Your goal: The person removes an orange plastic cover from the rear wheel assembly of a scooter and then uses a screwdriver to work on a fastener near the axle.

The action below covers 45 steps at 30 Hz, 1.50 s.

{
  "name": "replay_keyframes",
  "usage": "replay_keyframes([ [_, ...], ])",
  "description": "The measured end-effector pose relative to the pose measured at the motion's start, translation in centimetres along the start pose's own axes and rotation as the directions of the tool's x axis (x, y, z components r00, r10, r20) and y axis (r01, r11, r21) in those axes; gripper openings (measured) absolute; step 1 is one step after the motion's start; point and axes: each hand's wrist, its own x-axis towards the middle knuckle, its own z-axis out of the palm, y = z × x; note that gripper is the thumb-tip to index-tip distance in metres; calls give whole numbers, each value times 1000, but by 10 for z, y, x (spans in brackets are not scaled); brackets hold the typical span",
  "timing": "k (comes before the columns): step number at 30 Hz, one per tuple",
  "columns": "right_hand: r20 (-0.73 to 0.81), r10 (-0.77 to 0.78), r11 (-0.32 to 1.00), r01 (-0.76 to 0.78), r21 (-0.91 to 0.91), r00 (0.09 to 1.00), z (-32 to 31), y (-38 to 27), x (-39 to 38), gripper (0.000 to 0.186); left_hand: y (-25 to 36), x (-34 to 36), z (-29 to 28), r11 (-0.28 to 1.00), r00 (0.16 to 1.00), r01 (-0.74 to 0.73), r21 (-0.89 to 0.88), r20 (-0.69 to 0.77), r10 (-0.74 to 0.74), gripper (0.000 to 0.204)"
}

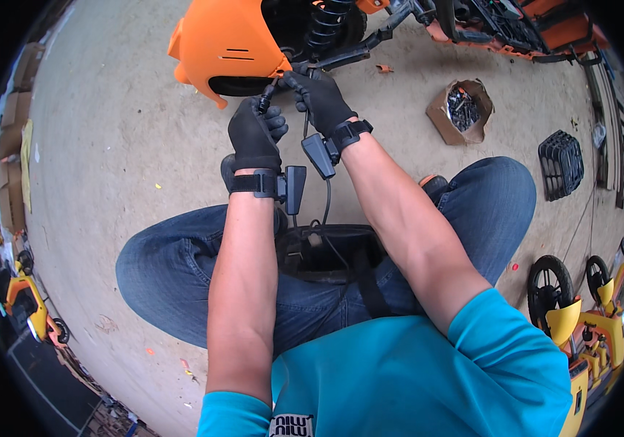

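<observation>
Tool points its long body up and a bit right toward the orange panel, left hand curled around it, right hand bent, its hold hidden.

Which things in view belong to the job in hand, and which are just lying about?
Apparently in the job:
- left hand, gripping a slim dark tool
- right hand, close by the panel's lower corner
- orange panel

Apparently lying about:
- cardboard box of small parts, though it may be a supply
- black slatted basket
- small orange piece
</observation>
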Motion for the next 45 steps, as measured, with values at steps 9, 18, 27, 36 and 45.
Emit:
replay_keyframes([
  [9,-91,-127,893,74,-444,988,11,-6,2,20,-1,-5,-13,992,990,-34,-123,-142,16,18],
  [18,1,-232,863,207,-460,973,16,-7,0,17,-1,-1,-15,987,988,-19,-159,-153,-6,37],
  [27,17,-357,731,291,-618,934,17,0,6,25,-1,26,-28,908,997,-50,-415,25,67,24],
  [36,-9,-450,665,328,-671,893,23,-9,7,27,61,51,-12,945,972,-4,-327,221,81,27],
  [45,-7,-439,646,310,-698,898,42,-22,-6,27,86,41,13,904,993,24,-426,112,26,33],
])
